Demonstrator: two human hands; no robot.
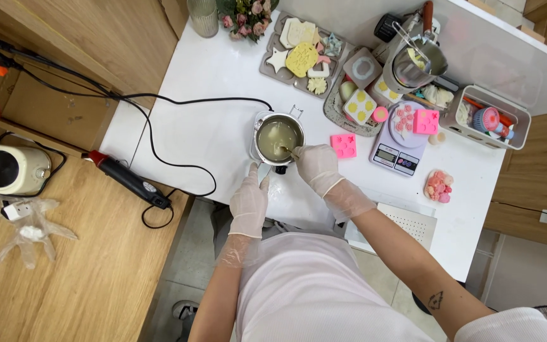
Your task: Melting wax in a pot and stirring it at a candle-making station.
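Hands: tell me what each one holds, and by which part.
The right hand pinches the upper end of a thin stirrer that dips into the liquid in the metal pot. The left hand holds nothing; it rests flat on the table beside the pot.

Gloved left hand [249,201] lies flat, fingers extended; right hand [315,166] curled in a grip.

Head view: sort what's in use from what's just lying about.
In use:
right hand
stirrer
melting pot
left hand, flat on the white table beside the pot

Lying about:
pink mould
kitchen scale
heat gun
metal pitcher
flowers
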